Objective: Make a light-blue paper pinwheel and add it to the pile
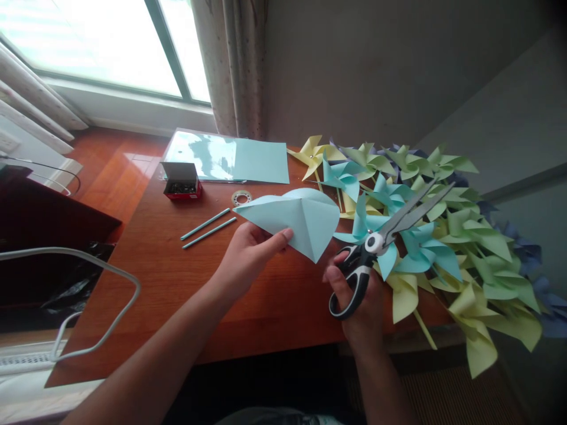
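My left hand (261,251) pinches a light blue sheet of paper (292,221) by its near edge, thumb on top. Crease lines run across the sheet, and its far part curls up. In my right hand (358,295) is a pair of scissors (374,243) with black and white handles. Thumb and fingers sit in the handle loops, and the blades point up and to the right, slightly apart. They are clear of the paper, over the finished blue pinwheels (425,248).
Many yellow, green, blue and purple pinwheels (469,230) crowd the table's right side. Two blue sticks (208,232), a round perforated disc (241,198), an open red box (183,188) of small dark pieces and blue sheets (261,161) lie on the wooden table (168,295).
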The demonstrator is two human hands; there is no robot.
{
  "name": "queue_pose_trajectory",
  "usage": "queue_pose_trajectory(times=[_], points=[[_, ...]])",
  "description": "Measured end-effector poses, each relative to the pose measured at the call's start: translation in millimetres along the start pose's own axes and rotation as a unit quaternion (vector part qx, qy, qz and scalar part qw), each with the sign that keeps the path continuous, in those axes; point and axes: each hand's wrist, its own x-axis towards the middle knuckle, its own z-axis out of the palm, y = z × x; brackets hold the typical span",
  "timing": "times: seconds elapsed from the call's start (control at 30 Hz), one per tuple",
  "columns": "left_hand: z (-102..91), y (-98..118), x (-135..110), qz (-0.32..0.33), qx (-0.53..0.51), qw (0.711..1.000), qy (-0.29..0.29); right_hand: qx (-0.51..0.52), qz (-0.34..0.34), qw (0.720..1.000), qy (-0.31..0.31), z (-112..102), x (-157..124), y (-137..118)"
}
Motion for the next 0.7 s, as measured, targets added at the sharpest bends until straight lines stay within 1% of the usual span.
queue_pose_trajectory(times=[0.1,0.17,0.23,0.33,0.4,0.5,0.57,0.7], points=[[-4.5,2,2,0.016,-0.019,1.0,0.01,0.088,0.045,0.989,-0.11,-18,-11,7],[-6.2,3,3,0.028,-0.034,0.999,0.018,0.08,0.078,0.979,-0.169,-30,-20,9],[-6.7,4,3,0.038,-0.047,0.998,0.029,0.062,0.114,0.97,-0.204,-40,-29,8],[-5.9,7,3,0.049,-0.066,0.996,0.046,0.027,0.144,0.961,-0.236,-50,-40,4],[-5.1,8,3,0.051,-0.076,0.995,0.051,0.007,0.159,0.955,-0.25,-52,-42,0],[-4.6,7,3,0.048,-0.079,0.995,0.049,0.005,0.186,0.94,-0.285,-47,-42,-4],[-4.7,5,3,0.046,-0.074,0.995,0.041,0.009,0.191,0.932,-0.307,-43,-40,-6],[-5.4,1,4,0.042,-0.062,0.997,0.024,0.02,0.186,0.929,-0.32,-36,-36,-6]])
